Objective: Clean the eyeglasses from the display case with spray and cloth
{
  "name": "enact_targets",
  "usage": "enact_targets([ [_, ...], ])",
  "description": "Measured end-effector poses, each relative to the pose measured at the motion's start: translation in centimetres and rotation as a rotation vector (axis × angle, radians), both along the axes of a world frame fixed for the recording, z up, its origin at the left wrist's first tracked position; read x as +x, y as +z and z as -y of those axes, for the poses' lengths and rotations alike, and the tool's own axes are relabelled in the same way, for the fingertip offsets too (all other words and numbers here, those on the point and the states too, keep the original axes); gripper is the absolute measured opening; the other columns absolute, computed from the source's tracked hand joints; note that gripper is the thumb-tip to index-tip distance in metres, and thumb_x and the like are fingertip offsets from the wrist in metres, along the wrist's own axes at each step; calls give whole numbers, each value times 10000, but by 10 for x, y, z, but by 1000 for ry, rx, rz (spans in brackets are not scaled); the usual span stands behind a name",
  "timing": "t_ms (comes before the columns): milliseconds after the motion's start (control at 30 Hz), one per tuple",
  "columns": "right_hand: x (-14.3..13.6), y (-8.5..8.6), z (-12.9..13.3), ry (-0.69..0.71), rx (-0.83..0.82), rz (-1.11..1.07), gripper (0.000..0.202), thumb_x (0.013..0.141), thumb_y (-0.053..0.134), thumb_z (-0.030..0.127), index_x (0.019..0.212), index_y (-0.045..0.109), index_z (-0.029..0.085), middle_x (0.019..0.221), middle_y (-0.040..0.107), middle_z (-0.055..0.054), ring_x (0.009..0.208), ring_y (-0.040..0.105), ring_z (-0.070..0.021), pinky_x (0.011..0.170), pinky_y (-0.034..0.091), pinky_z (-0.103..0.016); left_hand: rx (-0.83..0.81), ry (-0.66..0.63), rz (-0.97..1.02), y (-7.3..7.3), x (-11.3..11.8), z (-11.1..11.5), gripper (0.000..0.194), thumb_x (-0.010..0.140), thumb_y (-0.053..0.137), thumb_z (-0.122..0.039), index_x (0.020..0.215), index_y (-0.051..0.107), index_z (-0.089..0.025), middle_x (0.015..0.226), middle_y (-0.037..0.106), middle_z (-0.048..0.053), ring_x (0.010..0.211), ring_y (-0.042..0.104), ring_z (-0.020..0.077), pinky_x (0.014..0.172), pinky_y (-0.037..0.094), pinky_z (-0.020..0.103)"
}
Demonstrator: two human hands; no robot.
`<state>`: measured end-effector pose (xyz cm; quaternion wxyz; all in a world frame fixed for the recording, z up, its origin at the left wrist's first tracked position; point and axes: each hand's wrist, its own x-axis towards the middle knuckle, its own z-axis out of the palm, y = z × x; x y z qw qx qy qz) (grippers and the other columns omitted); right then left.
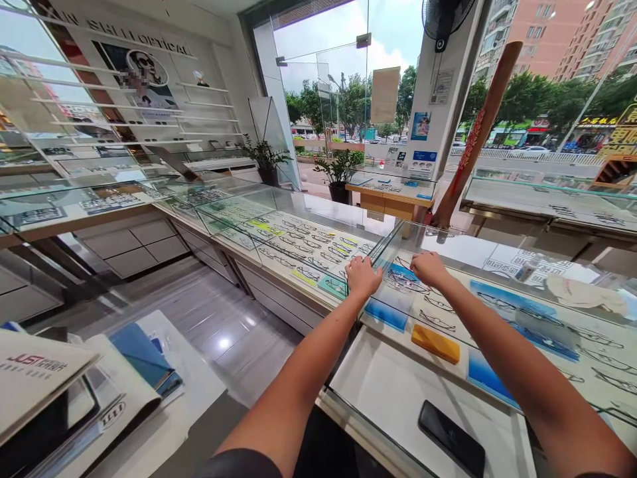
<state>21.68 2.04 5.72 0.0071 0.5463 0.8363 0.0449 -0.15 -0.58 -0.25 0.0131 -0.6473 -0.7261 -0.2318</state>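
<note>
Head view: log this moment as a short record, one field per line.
place: optical shop with glass display counters
left hand: left hand flat on the glass at the counter's corner
right hand: right hand resting on the glass beside it, above a row of spectacle frames
in the case: yellow case, blue cards
on the counter: black phone near the front edge
lower left: blue booklet among papers
</note>
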Motion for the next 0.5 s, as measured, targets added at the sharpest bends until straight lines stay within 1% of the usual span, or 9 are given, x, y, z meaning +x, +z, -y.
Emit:
enact_targets([
  [100, -2, 0, -5, 17, -5, 40, 411, 1048, 400, 146, 1011, 808, 180, 1193, 786, -156, 1116, 633, -285, 960, 363, -411, 8, 2, 5, 0, 0, 0, 423, 1016, 486, -536, 1217, 658, -205, 1428, 614, 172, 1379, 501, 344, 1162, 368, 496],
  [200, -4, 2, -5, 31, 2, 65, 385, 1044, 419, 151, 995, 800, 180, 1155, 788, -159, 1100, 642, -294, 954, 369, -417, 15, -1, 8, 0, 0, 0, 408, 1015, 490, -530, 1199, 662, -209, 1421, 618, 169, 1384, 499, 345, 1163, 370, 501],
  [300, -9, 13, 7, 41, 38, 70, 331, 1012, 457, 132, 1001, 786, 166, 1175, 772, -180, 1105, 643, -314, 964, 376, -438, 10, 6, 9, 0, 1, 0, 404, 1008, 501, -534, 1196, 662, -215, 1423, 620, 165, 1382, 503, 343, 1164, 374, 499],
  [367, -14, 25, 26, 57, 80, 61, 282, 987, 492, 133, 1051, 765, 155, 1237, 742, -199, 1141, 628, -329, 983, 376, -449, 17, 13, 1, 0, 1, -1, 400, 1003, 507, -533, 1195, 661, -218, 1421, 623, 163, 1379, 507, 343, 1166, 375, 500],
  [433, -21, 36, 55, 95, 119, 40, 241, 979, 534, 185, 1123, 725, 154, 1285, 708, -202, 1180, 606, -331, 982, 382, -433, 22, 13, -20, -1, 3, -1, 401, 997, 516, -533, 1207, 656, -221, 1422, 623, 166, 1380, 506, 348, 1170, 371, 507],
  [467, -25, 40, 73, 134, 128, 26, 224, 976, 559, 225, 1137, 701, 161, 1258, 710, -186, 1157, 611, -319, 952, 393, -410, 17, 11, -34, -2, 3, -1, 408, 992, 522, -535, 1220, 652, -223, 1429, 619, 169, 1382, 504, 354, 1171, 369, 514],
  [500, -29, 41, 93, 195, 141, -8, 201, 963, 573, 230, 1117, 684, 163, 1200, 721, -172, 1102, 626, -305, 908, 403, -391, 10, 8, -51, -2, 4, -1, 419, 988, 526, -537, 1238, 647, -223, 1439, 614, 174, 1385, 501, 361, 1171, 367, 521],
])
